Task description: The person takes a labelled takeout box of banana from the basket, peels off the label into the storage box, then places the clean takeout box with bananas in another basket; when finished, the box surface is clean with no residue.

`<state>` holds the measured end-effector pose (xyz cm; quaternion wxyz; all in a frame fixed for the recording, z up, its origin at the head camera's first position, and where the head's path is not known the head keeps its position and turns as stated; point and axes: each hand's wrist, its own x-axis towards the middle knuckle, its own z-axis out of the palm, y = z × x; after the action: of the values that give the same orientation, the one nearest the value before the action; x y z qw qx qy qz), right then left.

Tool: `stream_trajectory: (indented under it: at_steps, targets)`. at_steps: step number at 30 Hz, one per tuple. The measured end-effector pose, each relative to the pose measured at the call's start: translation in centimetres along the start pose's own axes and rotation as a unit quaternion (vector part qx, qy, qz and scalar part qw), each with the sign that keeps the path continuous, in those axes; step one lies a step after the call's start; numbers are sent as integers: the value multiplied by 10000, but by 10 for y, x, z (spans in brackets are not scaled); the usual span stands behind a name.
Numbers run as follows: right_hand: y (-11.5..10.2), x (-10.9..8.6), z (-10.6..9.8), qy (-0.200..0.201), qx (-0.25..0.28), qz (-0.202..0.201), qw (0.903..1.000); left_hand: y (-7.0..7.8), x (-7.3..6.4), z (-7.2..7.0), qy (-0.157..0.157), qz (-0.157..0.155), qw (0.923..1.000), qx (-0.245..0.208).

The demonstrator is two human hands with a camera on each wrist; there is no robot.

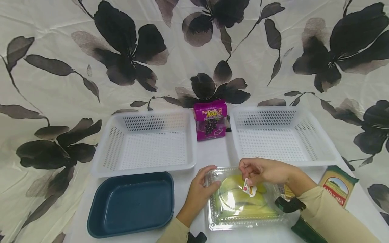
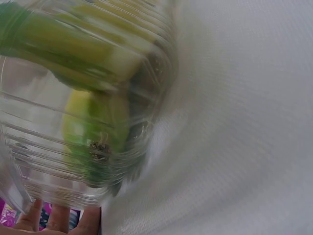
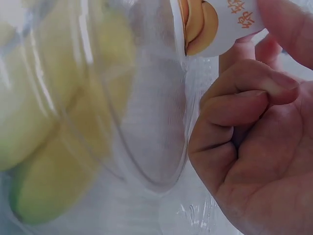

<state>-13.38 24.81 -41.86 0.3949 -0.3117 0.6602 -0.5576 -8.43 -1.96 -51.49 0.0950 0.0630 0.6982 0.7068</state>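
A clear plastic clamshell container [image 1: 218, 219] with green-yellow bananas [image 1: 252, 209] inside lies on the table in front of me, its lid down. My left hand [image 1: 199, 190] holds it at the left side, thumb on the lid and fingers at the far left corner. Above the lid, my right hand [image 1: 261, 172] pinches a small white sticker [image 1: 249, 188] between thumb and finger. In the right wrist view the sticker [image 3: 205, 29] shows an orange banana picture and orange characters. Whether its edge still touches the lid I cannot tell. The left wrist view shows bananas [image 2: 98, 127] through the ribbed plastic wall.
Two white perforated baskets [image 1: 146, 148] stand at the back, with a purple grape-candy bag [image 1: 210, 121] between them. A dark blue tray [image 1: 130, 206] sits at front left. A green and tan packet [image 1: 338, 185] lies right, partly under my right sleeve, near a small yellowish item [image 1: 287, 192].
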Motion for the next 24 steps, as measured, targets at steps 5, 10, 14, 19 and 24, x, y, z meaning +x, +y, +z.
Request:
stream_trajectory:
  at_steps: [5, 10, 14, 19, 24]
  targets:
    - [0, 0, 1, 23, 58, 1, 10000, 0, -1, 0, 1, -1, 10000, -10]
    - [-4, 0, 3, 312, -298, 401, 9983, -1, -1, 0, -13, 41, 10000, -15]
    - [-12, 1, 9, 603, -720, 726, 9929, -1, -1, -1, -20, 102, 9999, -61]
    - [-21, 2, 18, 801, -1425, 794, 9833, -1, -1, 0, -7, 177, 9998, -63]
    - [-24, -1, 21, 858, -1900, 754, 9751, 0, -1, 0, -12, 167, 9999, 35]
